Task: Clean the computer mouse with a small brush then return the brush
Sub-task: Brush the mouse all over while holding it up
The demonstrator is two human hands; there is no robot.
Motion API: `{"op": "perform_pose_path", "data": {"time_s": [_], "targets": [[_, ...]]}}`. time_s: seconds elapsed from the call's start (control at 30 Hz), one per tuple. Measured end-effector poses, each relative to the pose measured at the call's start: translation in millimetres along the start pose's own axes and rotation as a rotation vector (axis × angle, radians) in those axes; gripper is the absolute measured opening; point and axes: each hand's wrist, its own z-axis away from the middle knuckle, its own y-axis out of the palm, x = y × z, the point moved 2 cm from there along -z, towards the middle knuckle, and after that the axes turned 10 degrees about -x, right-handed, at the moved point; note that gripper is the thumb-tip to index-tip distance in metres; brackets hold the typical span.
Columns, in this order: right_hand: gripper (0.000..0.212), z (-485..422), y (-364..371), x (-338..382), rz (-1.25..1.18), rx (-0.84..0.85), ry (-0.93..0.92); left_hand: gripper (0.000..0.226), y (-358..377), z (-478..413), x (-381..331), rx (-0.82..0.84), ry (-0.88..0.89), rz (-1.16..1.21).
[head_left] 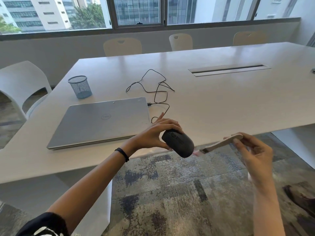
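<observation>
My left hand (154,133) grips a black computer mouse (179,143), held up in the air just off the white table's near edge. The mouse's black cable (153,87) loops back over the tabletop. My right hand (254,150) holds a small brush with a pale wooden handle (223,143). Its bristle end (197,152) is blurred and touches the mouse's lower right side. A blue mesh pen cup (80,87) stands empty at the table's left, beyond the laptop.
A shut silver laptop (102,121) lies on the white table (221,103) to the left of my hands. A cable slot (228,69) is set in the tabletop farther back. White chairs (22,82) stand at the left and far side. Patterned carpet lies below my hands.
</observation>
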Motion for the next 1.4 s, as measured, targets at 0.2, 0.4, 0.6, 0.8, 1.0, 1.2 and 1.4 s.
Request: {"op": "perform_pose_path", "data": {"time_s": [0.2, 0.4, 0.6, 0.8, 1.0, 1.2, 1.4], "targets": [[0.018, 7, 1, -2, -0.09, 0.068, 0.031, 0.056, 4, -1, -5, 0.018, 0.0, 0.037], [0.034, 9, -1, -10, -0.088, -0.098, 0.029, 0.055, 5, -2, -7, 0.028, -0.005, 0.051], [0.018, 10, 3, -6, -0.132, -0.256, 0.032, 0.056, 4, 0, -8, 0.033, -0.018, 0.064], [0.046, 12, 1, -13, -0.186, -0.195, 0.106, 0.062, 2, 6, -8, 0.027, -0.032, 0.092], [0.043, 11, -4, -10, -0.156, -0.117, 0.145, 0.064, 2, 6, -9, 0.013, -0.032, 0.079], [0.026, 13, 0, -13, -0.114, -0.277, 0.092, 0.066, 3, 8, -11, 0.015, -0.034, 0.092], [0.014, 18, 2, 2, -0.27, -0.155, 0.055, 0.063, 2, 8, -11, 0.006, -0.032, 0.075]]}}
